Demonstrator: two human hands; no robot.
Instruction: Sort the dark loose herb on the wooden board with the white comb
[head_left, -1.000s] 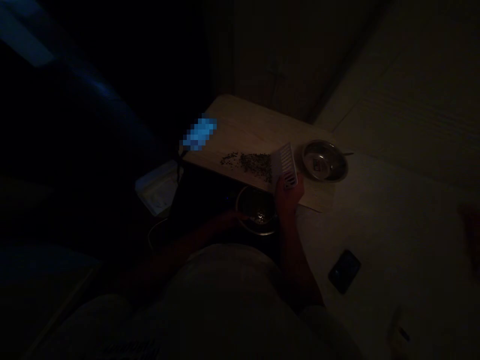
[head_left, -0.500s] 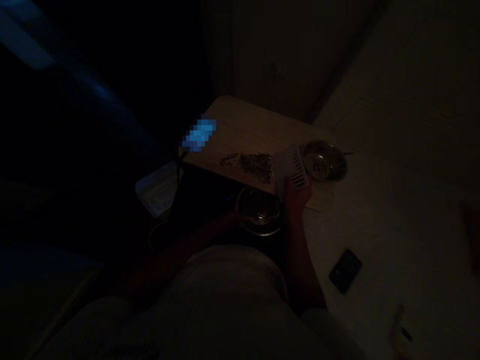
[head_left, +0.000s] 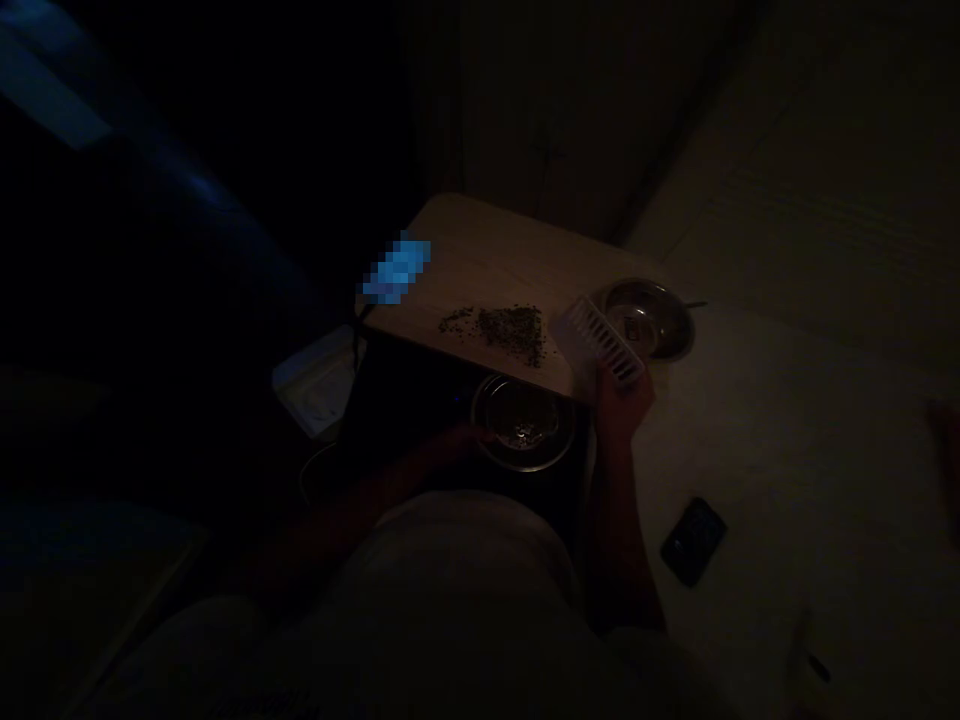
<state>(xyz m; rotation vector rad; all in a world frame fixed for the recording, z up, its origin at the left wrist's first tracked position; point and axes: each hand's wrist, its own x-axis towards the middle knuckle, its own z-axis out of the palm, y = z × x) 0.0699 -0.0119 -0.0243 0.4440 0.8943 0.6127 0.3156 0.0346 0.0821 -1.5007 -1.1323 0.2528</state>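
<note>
My right hand [head_left: 625, 400] is closed on a pale, flat plastic piece [head_left: 581, 335] with a row of slots. The piece is held over the right part of a small wooden table [head_left: 487, 240]. To its left, a patch of small dark grains [head_left: 514, 332] lies spread on the wood. Below the table's near edge, a round metal bowl [head_left: 525, 462] sits close to my body, with some bits shining inside. My left hand [head_left: 472, 436] is at the bowl's left rim and seems to grip it; its fingers are very dark.
Another metal bowl [head_left: 660, 325] stands at the table's right end, with a thin handle sticking out. A blurred bright blue screen [head_left: 397, 270] is at the left corner. A pale tray [head_left: 315, 385] lies lower left. On the light floor at right is a dark phone-like object [head_left: 694, 540].
My right hand has moved right with the slotted piece, away from the grains and turned a little. My left hand and the lower bowl have stayed put.
</note>
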